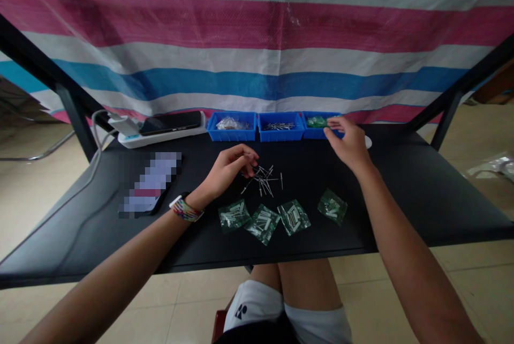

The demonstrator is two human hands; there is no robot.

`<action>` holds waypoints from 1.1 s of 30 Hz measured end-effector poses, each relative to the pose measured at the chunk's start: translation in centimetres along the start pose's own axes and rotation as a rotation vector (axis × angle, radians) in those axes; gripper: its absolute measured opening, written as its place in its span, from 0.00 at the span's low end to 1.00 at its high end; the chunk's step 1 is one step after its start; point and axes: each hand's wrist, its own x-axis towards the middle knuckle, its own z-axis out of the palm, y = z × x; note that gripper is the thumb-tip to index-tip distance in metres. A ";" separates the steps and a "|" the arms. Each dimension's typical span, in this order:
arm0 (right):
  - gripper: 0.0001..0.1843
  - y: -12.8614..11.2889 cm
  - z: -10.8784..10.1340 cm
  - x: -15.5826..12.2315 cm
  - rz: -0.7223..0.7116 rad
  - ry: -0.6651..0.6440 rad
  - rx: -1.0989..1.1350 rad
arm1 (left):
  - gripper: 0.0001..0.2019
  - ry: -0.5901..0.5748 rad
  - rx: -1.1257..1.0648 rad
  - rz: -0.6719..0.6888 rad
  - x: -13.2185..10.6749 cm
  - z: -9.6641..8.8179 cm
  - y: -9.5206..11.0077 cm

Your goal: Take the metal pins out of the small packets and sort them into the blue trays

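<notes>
My left hand (236, 166) is at the left edge of a loose pile of silver pop rivets (263, 179). Its fingers curl inward with the thumb against them, and whatever may be in them is hidden. My right hand (348, 141) reaches over the right blue bin (317, 134), thumb and fingers apart, close to the small green plastic bags (316, 121) inside. Nearer to me lie several filled green zip bags, among them a left bag (234, 216), a middle bag (263, 224), a third bag (294, 217) and a separate right bag (332, 207).
The left blue bin (232, 134) holds clear plastic packets; the middle blue bin (281, 135) holds more rivets. A white power strip (160, 137) bears a dark phone (172, 122). Another phone (150, 186) lies left on the black table (193, 250). A cable hangs at the left.
</notes>
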 end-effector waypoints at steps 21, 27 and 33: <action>0.20 -6.3 -3.8 -7.3 0.516 -0.544 0.816 | 0.11 -0.084 0.045 0.009 -0.1 0.3 -0.4; 0.25 -11.2 2.4 -4.2 0.483 -0.498 1.097 | 0.21 -0.179 0.089 0.021 -0.4 0.4 0.3; 0.25 -12.5 6.2 -3.4 0.438 -0.478 1.179 | 0.20 -0.147 0.055 0.008 -0.4 0.4 0.3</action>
